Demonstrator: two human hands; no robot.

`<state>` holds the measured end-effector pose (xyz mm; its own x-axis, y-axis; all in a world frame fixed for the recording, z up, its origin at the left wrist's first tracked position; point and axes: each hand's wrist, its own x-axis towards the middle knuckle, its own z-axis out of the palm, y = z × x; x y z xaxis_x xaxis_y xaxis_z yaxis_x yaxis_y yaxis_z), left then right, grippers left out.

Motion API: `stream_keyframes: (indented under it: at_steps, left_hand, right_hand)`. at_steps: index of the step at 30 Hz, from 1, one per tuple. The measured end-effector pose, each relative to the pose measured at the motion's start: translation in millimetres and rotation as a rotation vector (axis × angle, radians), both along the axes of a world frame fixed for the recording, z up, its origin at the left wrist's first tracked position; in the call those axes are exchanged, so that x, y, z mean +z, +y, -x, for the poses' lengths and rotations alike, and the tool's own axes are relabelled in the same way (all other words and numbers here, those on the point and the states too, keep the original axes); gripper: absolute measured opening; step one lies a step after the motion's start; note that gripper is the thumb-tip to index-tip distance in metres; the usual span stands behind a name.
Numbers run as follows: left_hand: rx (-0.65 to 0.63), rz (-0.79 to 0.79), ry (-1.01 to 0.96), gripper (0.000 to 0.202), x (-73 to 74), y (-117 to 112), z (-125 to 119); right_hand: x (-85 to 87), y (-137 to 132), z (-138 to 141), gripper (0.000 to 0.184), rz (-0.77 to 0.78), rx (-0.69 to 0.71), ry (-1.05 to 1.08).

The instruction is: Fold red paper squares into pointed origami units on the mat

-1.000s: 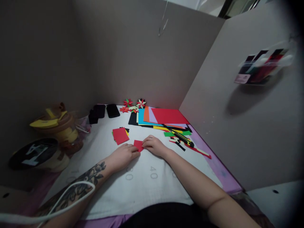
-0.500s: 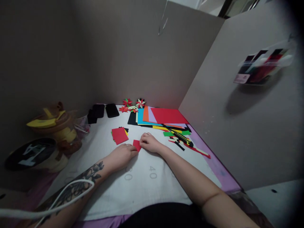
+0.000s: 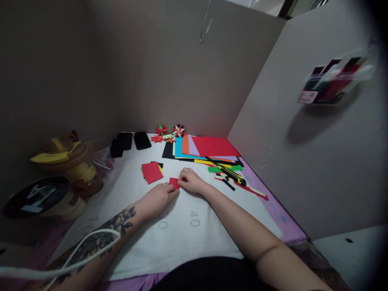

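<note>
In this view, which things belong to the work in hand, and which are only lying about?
Likely the job:
small red paper piece, touched by left hand and right hand
cut paper pieces
coloured paper sheets
utility knife
folded paper stars

Seemingly just lying about:
black phone-shaped object
brown container
dark item with white letter

FREE: near white cloth (image 3: 177,244) | BLOCKED: left-ahead, card stack (image 3: 152,172); right, cutter (image 3: 233,173); far, paper sheets (image 3: 216,146)

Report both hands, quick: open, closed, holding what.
Left hand: fingers on the small red paper; grip cannot be told.
Right hand: fingers curled at that paper's right edge; pinching or just touching cannot be told.
</note>
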<state>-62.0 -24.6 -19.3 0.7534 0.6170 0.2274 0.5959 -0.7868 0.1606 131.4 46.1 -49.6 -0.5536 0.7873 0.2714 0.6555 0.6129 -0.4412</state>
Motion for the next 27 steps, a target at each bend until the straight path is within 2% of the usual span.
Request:
stream_keyframes:
  at_steps: [4, 12, 21, 27]
  left_hand:
    - [-0.024, -0.056, 0.114, 0.029, 0.6, 0.0, 0.0]
    - [-0.025, -0.055, 0.168, 0.031, 3.2, -0.4, -0.2]
    - [-0.023, -0.053, 0.187, 0.032, 3.7, -0.4, -0.1]
    - [-0.006, 0.044, 0.12, 0.033, 5.0, 1.5, 1.9]
  right_hand:
    - [-1.8, 2.8, -1.3, 0.008, 0.025, -0.013, 0.007]
    - [-0.6, -0.4, 4.3, 0.009, 0.051, -0.09, -0.03]
    - [6.7, -2.5, 7.6, 0.009, 0.067, -0.118, -0.1]
    - [6.1, -1.7, 6.8, 0.009, 0.057, -0.103, -0.115]
